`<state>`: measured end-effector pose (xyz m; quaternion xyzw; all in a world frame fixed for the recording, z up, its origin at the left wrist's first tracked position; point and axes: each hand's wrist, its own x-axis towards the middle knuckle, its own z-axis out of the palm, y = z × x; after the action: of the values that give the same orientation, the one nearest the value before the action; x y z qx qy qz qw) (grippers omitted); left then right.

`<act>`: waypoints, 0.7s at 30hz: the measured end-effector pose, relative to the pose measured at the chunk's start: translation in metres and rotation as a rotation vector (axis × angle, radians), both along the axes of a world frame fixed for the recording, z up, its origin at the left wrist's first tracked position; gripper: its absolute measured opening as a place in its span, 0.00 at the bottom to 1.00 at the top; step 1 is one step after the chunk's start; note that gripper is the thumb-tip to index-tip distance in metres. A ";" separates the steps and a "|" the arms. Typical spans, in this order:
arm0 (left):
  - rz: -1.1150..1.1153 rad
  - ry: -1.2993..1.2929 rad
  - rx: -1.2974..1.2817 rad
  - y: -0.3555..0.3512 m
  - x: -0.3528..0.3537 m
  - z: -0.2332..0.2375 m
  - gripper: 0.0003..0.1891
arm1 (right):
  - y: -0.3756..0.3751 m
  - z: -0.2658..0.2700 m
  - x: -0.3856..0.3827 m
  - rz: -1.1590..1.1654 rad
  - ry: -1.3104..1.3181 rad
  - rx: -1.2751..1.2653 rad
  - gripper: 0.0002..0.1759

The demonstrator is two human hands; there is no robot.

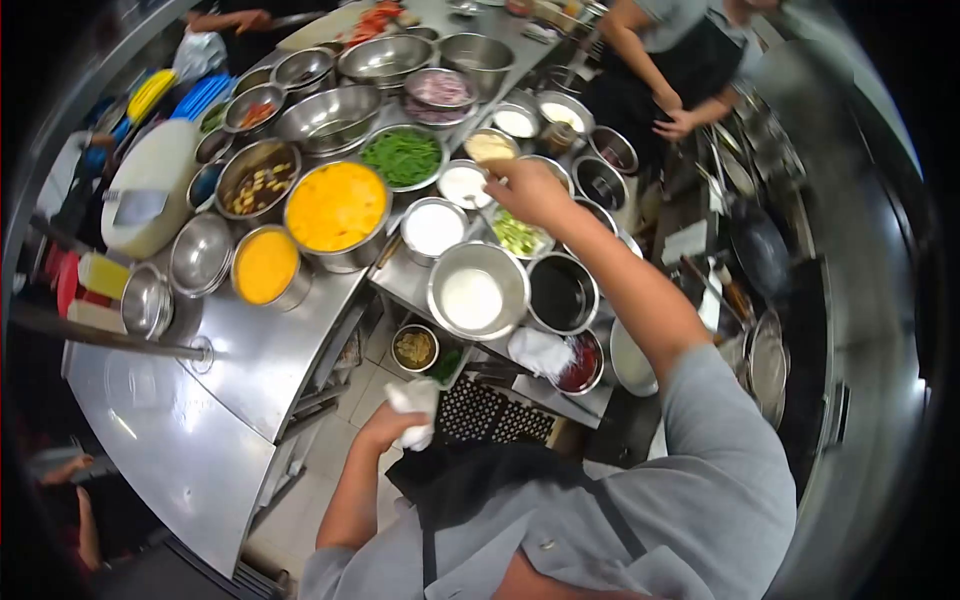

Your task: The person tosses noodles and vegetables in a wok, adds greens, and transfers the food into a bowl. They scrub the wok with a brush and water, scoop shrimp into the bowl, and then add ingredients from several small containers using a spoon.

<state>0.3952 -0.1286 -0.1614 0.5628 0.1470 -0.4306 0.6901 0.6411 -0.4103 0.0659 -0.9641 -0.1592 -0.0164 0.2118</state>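
My left hand (383, 427) is closed around a crumpled white cloth (415, 408), low in front of my apron. My right hand (532, 193) reaches out over the counter, fingers bent together at the edge of a small bowl of white powder (463, 184). What those fingers hold, if anything, is hidden. Just beyond sits a bowl of pale yellow powder (490, 146). Below the hand are chopped green vegetables (517, 234) and a white-filled bowl (434, 228). Nearer me stand a deep pot with white contents (472, 300) and a pot of dark liquid (562, 293).
Left of these stand a large pot of yellow liquid (337, 206), a smaller yellow one (265, 265) and a bowl of green leaves (404, 157). A white cloth (541, 352) lies beside a red-filled pot (581, 363). Another person's hands (676, 118) are at upper right. A wok (760, 245) sits right.
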 end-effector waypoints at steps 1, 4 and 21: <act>0.147 0.022 0.013 0.018 -0.014 -0.004 0.23 | 0.020 -0.020 0.048 0.070 0.038 -0.035 0.24; 0.420 0.113 0.141 0.057 -0.075 -0.044 0.20 | 0.069 -0.075 0.137 0.197 0.042 -0.262 0.28; 0.611 0.219 0.469 0.079 -0.152 -0.118 0.19 | 0.106 -0.081 0.195 0.224 0.002 -0.424 0.16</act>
<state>0.2429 -0.0494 -0.2793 0.5864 0.4745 -0.2176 0.6194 0.8357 -0.3042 -0.0152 -0.9634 -0.2647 0.0418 0.0055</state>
